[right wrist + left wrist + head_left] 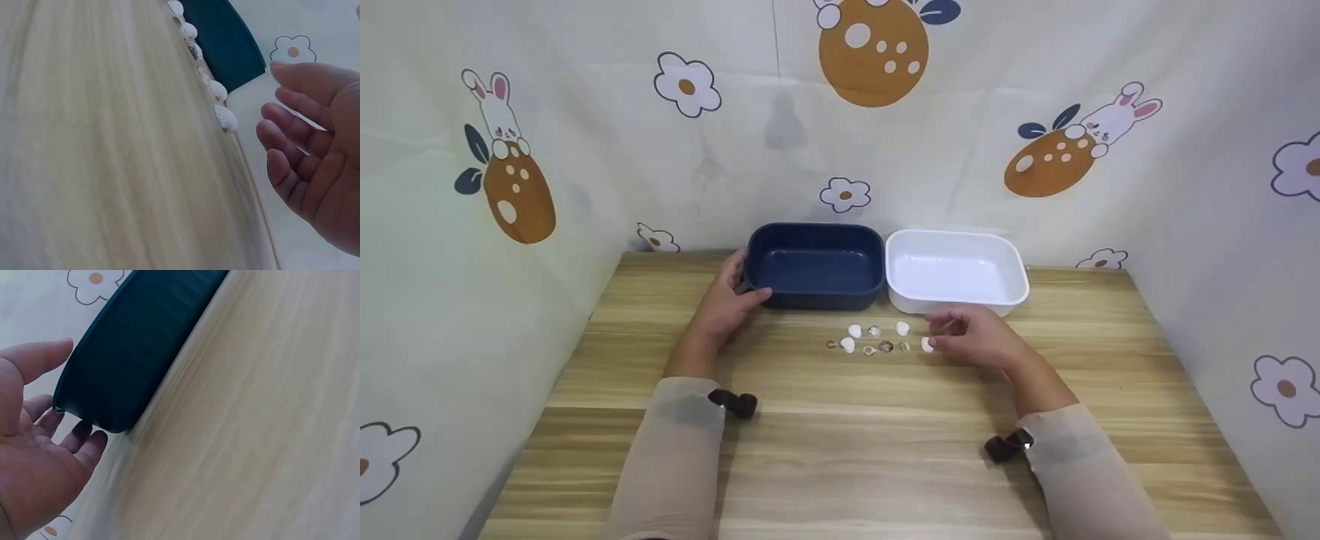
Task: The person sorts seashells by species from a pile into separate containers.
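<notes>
Basically, approx. four white shells (847,345) plus some smaller pcs. (886,346) (one or two ring-like, rest too small to ID) lie in two rough rows on the wood table (810,465), just in front of two boxes. R hand (976,336) is by the rightmost shell (225,118): fingers loosely bent, nothing visibly held; R wrist view shows a gap btwn. fingertips and shell. L hand (729,300) is loosely spread at the L end of the dark blue box (816,270), thumb by the front rim, w/ no firm grip showing. White box (956,277) stands right beside it, on the R. Progress-wise, prob. v. early: no pcs. show inside either box, so all visible shells etc. are left to deal w/. Further out: beige sleeves (667,457), small dark devices (735,403) at both wrists, and a pale cloth backdrop (720,165) w/ bunnies & flowers.
</notes>
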`<state>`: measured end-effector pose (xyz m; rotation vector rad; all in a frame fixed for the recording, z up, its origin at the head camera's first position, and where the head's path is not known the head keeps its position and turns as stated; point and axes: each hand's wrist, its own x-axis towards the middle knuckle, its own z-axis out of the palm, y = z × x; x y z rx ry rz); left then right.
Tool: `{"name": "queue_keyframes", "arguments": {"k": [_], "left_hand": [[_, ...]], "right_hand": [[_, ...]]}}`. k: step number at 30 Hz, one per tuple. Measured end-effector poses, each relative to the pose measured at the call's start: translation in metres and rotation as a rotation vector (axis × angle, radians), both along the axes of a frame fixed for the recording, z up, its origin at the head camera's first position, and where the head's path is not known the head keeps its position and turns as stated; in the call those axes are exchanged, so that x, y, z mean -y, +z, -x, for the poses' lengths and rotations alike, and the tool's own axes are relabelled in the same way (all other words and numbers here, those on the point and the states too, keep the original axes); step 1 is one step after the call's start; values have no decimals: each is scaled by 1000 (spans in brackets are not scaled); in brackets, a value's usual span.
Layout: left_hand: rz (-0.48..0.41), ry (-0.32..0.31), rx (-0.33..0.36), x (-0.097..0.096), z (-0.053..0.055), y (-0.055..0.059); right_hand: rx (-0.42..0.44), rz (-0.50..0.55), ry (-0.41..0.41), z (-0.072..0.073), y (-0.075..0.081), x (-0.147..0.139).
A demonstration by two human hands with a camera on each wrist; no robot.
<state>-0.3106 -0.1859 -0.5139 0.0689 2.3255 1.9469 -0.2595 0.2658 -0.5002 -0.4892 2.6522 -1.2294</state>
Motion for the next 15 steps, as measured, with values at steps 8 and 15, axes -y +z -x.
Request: {"name": "queue_keyframes", "arguments": {"k": [8,15], "left_hand": [[0,-5,23,1,1,-2],[-8,11,58,0,2,-3]], "right_hand": [[70,16,2,2,-16,0],[58,-33,22,4,-19,2]]}}
